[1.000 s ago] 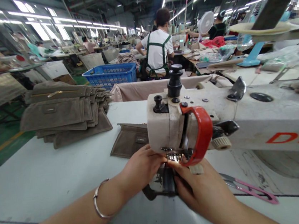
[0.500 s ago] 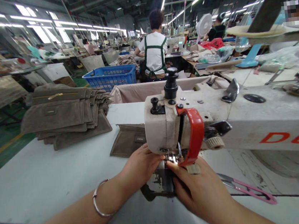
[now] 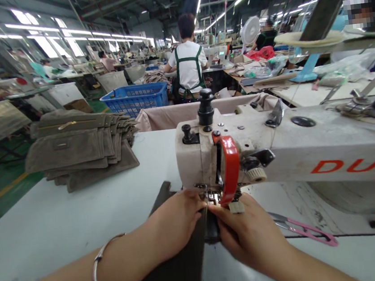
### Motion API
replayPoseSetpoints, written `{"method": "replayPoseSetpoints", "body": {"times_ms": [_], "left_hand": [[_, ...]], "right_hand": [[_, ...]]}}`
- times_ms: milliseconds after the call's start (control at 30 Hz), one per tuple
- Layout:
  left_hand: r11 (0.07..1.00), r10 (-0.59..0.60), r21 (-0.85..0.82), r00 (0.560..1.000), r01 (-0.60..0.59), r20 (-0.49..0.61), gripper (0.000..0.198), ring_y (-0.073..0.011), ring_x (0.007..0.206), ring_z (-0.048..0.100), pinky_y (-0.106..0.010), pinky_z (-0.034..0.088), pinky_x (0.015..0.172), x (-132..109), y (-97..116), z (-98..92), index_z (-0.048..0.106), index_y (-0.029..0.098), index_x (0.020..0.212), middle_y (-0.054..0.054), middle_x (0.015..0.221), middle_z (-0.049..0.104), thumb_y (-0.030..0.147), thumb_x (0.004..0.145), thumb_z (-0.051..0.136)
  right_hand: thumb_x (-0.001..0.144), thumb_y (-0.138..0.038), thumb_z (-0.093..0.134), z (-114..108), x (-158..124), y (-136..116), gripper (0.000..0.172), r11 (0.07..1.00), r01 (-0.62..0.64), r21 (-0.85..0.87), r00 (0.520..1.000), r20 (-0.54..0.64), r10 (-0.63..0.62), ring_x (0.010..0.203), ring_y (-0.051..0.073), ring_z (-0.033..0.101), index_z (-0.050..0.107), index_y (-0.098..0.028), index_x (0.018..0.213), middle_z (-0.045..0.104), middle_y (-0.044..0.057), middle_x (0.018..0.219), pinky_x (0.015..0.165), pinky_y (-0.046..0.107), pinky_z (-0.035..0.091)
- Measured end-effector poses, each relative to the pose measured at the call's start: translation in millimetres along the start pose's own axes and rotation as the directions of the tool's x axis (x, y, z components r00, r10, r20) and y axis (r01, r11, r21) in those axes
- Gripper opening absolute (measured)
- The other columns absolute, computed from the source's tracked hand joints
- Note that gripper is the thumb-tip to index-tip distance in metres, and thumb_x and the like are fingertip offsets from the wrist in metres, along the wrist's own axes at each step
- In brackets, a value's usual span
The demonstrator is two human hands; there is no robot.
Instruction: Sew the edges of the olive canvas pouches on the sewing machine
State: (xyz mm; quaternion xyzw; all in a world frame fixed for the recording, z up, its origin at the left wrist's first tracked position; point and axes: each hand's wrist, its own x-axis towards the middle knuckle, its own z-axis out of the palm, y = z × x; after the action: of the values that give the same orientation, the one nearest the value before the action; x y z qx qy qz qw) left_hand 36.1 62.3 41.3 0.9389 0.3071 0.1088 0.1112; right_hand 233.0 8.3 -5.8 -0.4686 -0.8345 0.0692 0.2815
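Note:
My left hand (image 3: 178,218) presses down on a dark brown fabric piece (image 3: 175,268) that runs from under the needle toward me, beneath my forearm. My right hand (image 3: 249,235) holds the same piece from the right, its fingertips meeting the left hand's just below the presser foot (image 3: 214,197). Above both hands stands the cream sewing machine head (image 3: 196,157) with its red guard (image 3: 230,169). A silver bangle (image 3: 99,276) sits on my left wrist.
A stack of brown zippered pieces (image 3: 79,141) lies at the table's back left. Pink-handled snips (image 3: 304,232) lie right of my right hand. Behind the table are a cloth bin (image 3: 171,115), a blue basket (image 3: 135,97) and a person in a green apron (image 3: 188,63).
The brown piece that lay flat left of the machine head has swung toward me and now lies under my left hand and forearm. Both hands stay at the needle.

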Motion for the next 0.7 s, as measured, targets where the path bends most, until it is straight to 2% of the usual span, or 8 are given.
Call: {"method": "replayPoseSetpoints", "body": {"times_ms": [67,167,333,467,533,633,700], "left_hand": [[0.999,0.030,0.014,0.999,-0.031,0.023,0.028,-0.0199,0.103,0.064,-0.034,0.048,0.098,-4,5,0.0,0.064,0.019,0.107,-0.004,0.107,0.070,0.003,0.089,0.049],[0.999,0.018,0.043,1.000,-0.018,0.001,0.026,-0.0207,0.100,0.064,-0.036,0.049,0.097,-10,7,6.8,0.064,0.019,0.106,-0.005,0.107,0.069,0.005,0.089,0.050],[0.991,0.021,0.132,0.995,-0.008,-0.102,0.033,-0.0221,0.115,0.057,-0.039,0.045,0.106,-22,4,17.4,0.063,0.015,0.116,-0.010,0.118,0.066,0.005,0.089,0.046],[0.994,0.032,0.111,0.992,-0.018,-0.126,0.038,-0.0188,0.121,0.055,-0.034,0.044,0.108,-30,0,24.0,0.061,0.013,0.121,-0.010,0.124,0.064,0.003,0.091,0.040],[0.992,0.034,0.124,0.994,-0.021,-0.107,0.039,-0.0209,0.123,0.054,-0.036,0.042,0.110,-33,-3,29.2,0.059,0.012,0.124,-0.011,0.128,0.062,0.005,0.090,0.042],[0.980,0.104,0.174,0.993,-0.094,-0.050,0.043,-0.0260,0.121,0.056,-0.039,0.044,0.109,-28,-9,34.7,0.057,0.018,0.131,-0.011,0.130,0.062,0.013,0.089,0.053],[0.960,0.172,0.230,0.984,-0.159,-0.037,0.041,-0.0250,0.113,0.061,-0.039,0.049,0.103,-11,-17,30.8,0.058,0.026,0.131,-0.007,0.123,0.066,0.024,0.090,0.059]], "right_hand": [[0.088,-0.013,0.051,-1,-1,1,0.032,1.000,-0.007,0.012,1.000,0.024,0.006,0.100,0.030,0.053,0.066,-0.019,0.115,0.062,0.012,0.102,0.084,0.049,0.047],[0.086,-0.011,0.051,-1,-4,3,0.031,0.999,0.019,0.027,0.999,0.034,-0.020,0.097,0.029,0.054,0.067,-0.019,0.111,0.063,0.011,0.098,0.083,0.047,0.047],[0.084,-0.007,0.050,-4,-8,2,0.036,0.989,0.121,0.086,0.993,0.003,-0.122,0.101,0.027,0.054,0.063,-0.018,0.115,0.064,0.009,0.108,0.086,0.047,0.047],[0.080,-0.007,0.052,-1,-7,0,0.031,0.992,0.097,0.079,0.990,0.097,-0.104,0.103,0.026,0.056,0.065,-0.022,0.104,0.065,0.006,0.112,0.088,0.047,0.047],[0.077,-0.008,0.055,3,-8,1,0.029,0.992,0.099,0.074,0.990,0.098,-0.106,0.102,0.025,0.058,0.066,-0.022,0.100,0.067,0.005,0.109,0.089,0.046,0.049],[0.078,-0.012,0.062,9,-10,4,0.026,0.981,0.191,0.010,0.981,0.032,-0.191,0.096,0.023,0.061,0.067,-0.023,0.101,0.069,0.004,0.101,0.086,0.039,0.053],[0.088,-0.017,0.062,9,-8,4,0.019,0.976,0.188,-0.109,0.982,0.007,-0.189,0.099,0.022,0.061,0.067,-0.028,0.103,0.067,0.005,0.109,0.085,0.037,0.054]]}}
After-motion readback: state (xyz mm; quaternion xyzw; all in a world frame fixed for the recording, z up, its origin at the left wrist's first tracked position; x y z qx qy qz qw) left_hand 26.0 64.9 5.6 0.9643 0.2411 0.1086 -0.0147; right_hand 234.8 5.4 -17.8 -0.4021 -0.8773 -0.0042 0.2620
